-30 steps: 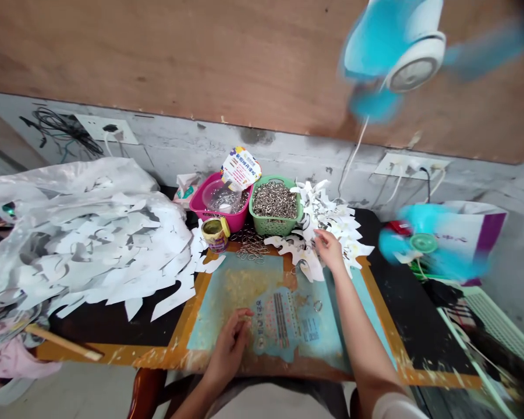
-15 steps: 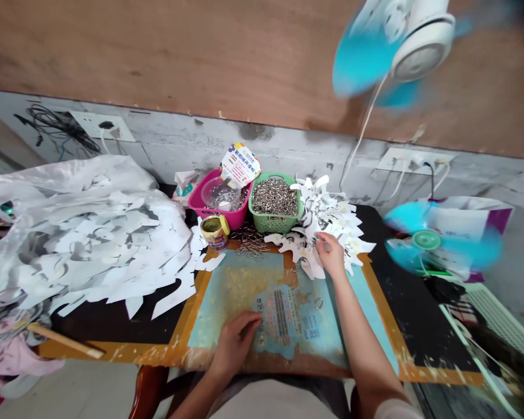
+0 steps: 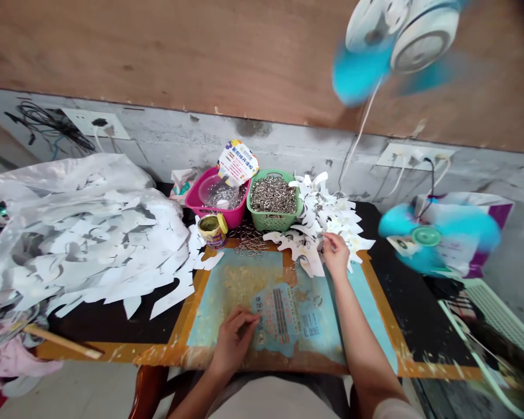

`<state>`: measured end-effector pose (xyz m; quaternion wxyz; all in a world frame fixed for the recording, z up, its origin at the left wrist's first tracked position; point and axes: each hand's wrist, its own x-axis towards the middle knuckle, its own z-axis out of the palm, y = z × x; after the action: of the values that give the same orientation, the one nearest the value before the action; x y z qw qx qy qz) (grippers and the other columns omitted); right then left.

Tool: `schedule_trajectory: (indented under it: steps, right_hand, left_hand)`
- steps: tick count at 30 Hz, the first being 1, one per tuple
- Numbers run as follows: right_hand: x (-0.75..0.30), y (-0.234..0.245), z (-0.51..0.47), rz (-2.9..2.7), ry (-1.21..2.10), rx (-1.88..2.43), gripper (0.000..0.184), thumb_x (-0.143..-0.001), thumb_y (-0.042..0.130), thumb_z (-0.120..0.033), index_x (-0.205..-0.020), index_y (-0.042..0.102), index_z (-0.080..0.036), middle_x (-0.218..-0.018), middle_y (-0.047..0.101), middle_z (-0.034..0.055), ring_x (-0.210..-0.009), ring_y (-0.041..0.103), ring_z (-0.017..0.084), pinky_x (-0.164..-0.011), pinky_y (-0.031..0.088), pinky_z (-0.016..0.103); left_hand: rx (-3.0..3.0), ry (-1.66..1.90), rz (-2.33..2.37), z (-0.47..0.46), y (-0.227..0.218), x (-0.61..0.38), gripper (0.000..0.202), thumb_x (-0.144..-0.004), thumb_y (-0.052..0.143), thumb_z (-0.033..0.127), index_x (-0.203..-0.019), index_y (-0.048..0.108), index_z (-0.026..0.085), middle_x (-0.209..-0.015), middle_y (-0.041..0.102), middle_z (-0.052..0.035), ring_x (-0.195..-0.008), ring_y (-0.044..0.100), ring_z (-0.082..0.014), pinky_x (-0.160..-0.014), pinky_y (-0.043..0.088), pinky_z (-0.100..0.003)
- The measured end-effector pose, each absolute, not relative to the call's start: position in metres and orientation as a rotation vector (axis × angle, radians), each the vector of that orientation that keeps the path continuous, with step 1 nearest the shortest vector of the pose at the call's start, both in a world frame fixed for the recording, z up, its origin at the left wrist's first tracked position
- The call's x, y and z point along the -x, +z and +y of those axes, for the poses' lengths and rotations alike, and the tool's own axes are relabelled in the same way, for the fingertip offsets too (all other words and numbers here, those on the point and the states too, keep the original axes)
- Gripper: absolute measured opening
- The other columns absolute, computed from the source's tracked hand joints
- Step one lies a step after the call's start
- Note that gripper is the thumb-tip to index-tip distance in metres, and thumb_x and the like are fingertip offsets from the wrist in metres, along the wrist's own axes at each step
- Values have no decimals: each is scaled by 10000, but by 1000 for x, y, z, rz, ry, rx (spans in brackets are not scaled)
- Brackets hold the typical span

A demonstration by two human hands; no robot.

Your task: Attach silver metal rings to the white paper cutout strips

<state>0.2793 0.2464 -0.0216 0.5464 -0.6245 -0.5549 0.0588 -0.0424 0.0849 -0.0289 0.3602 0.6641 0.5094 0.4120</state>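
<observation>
My left hand rests low over the blue-covered work mat, thumb and forefinger drawn together; whatever may be between them is too small to make out. Farther forward, my right hand is at the near edge of a pile of white cut-out pieces, fingers closed in a pinch. Its fingertips touch the pile, and I cannot tell what they grip. A single metal ring lies on the mat between my hands, beside a printed sheet. Loose metal clips lie at the mat's back edge.
A green basket full of metal rings and a pink basket stand at the back, with a small open tin in front. White cut-outs spill from a plastic bag at left. A wooden stick and a spinning fan flank the table.
My right hand has shifted slightly right and forward along the white pieces. My left hand stays nearly in place. The whole view has moved a little.
</observation>
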Motion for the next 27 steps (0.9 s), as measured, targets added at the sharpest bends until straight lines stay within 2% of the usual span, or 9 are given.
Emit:
schedule_trajectory:
  steps: [6,10,13,17,20,22,24,27]
  right_hand:
    - [-283,-23,243,-1234,114,1528,314,-874,499,-345,-985,730,-165,-1024,657,129,-900,624,231,-783,543,380]
    - [-281,-24,243,-1236,120,1539,322,-875,496,-358,-981,734,-169,-992,648,122,-882,613,230,-716,539,357]
    - [-280,-23,243,-1242,131,1540,323,-875,492,-355,-979,735,-169,-994,648,120,-869,612,224,-685,536,341]
    - [-281,-22,242,-1234,129,1548,328,-876,488,-358,-977,735,-167,-1000,643,123,-857,611,220,-658,527,329]
    - [-283,-21,241,-1238,127,1550,326,-869,500,-364,-972,734,-162,-979,638,117,-807,602,208,-638,518,325]
    - [-284,-19,241,-1265,141,1543,315,-857,527,-373,-962,736,-161,-956,633,107,-747,587,191,-623,513,324]
    - [-283,-17,240,-1313,167,1529,300,-845,557,-379,-949,741,-166,-944,628,97,-706,573,177,-611,509,321]
    - [-280,-14,239,-1385,205,1508,280,-841,573,-382,-930,746,-180,-966,627,93,-680,562,164,-598,505,316]
  left_hand:
    - [-1682,1046,1352,83,-29,42,271,-916,586,370,-770,717,183,-747,628,-37,-719,617,-169,-678,505,-280]
    - [-1673,1040,1399,84,-29,43,338,-906,595,411,-663,586,177,-687,551,-6,-655,545,-147,-625,452,-256]
    - [-1655,1057,1402,85,-24,40,401,-952,512,428,-633,467,189,-661,477,12,-615,480,-132,-583,398,-245]
    - [-1700,1004,1352,81,-18,42,439,-998,404,418,-619,416,196,-662,462,4,-634,481,-142,-610,408,-257]
    - [-1799,974,1475,70,-22,66,352,-932,529,454,-694,491,198,-824,564,-42,-818,573,-196,-755,480,-309]
    - [-1850,1046,1713,57,-30,94,290,-868,597,488,-910,572,203,-1070,593,-102,-1073,573,-279,-927,473,-415]
    - [-1918,1014,1945,41,-40,123,475,-804,631,552,-1109,552,197,-1259,541,-165,-1229,508,-354,-1023,417,-526]
    - [-1973,817,2251,16,-50,150,679,-802,561,608,-1290,483,143,-1453,392,-270,-1357,394,-453,-1052,316,-674]
